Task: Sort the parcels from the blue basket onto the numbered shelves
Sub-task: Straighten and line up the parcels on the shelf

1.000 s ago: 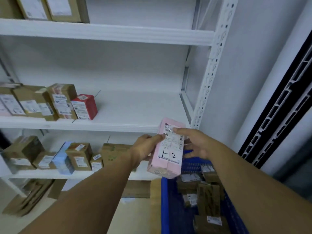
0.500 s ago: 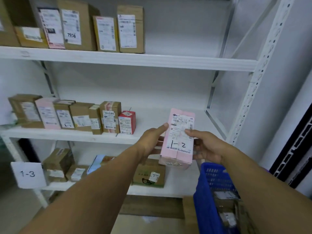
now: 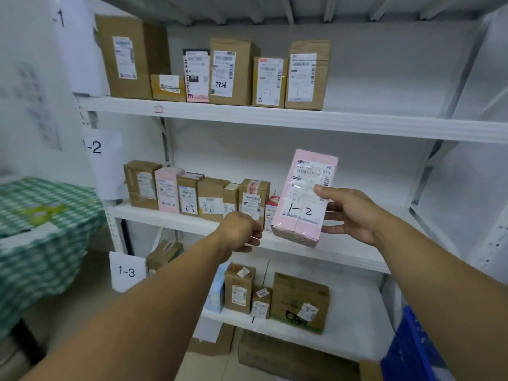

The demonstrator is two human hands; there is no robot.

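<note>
Head view. Pink parcel [image 3: 305,199]: rectangular box, glossy pink wrap, white printed label, "1-2" handwritten in black. Right grip [image 3: 354,213] pinches its right edge, thumb on the label face, fingers behind, forearm extended. Left grip [image 3: 239,232] loosely curled, holding nothing, just left of the parcel and apart from it. Parcel held in air before the white middle shelf [image 3: 330,251]. Long axis near upright, top leaning slightly right, label toward camera.
</note>
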